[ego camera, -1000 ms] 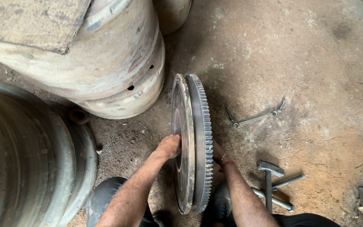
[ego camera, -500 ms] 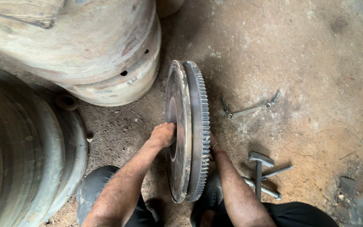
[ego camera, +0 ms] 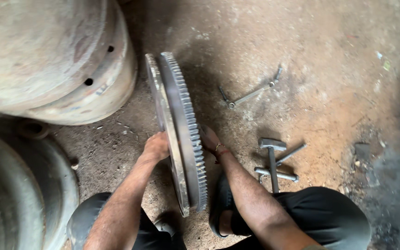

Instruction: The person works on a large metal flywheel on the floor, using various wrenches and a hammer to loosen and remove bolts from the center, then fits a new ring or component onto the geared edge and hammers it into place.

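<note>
The person keeps the toothed flywheel (ego camera: 181, 134) standing on edge on the dirt floor (ego camera: 311, 55), left hand (ego camera: 156, 147) pressed flat against one face and right hand (ego camera: 209, 138) bracing the other, hammer (ego camera: 272, 159) lying near the right wrist.

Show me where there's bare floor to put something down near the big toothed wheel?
Bare dirt floor lies beyond the wrench, at top right. A smaller patch sits between the rims and the left hand. Crowded: around the hammer, by the right hand on the toothed wheel.
</note>
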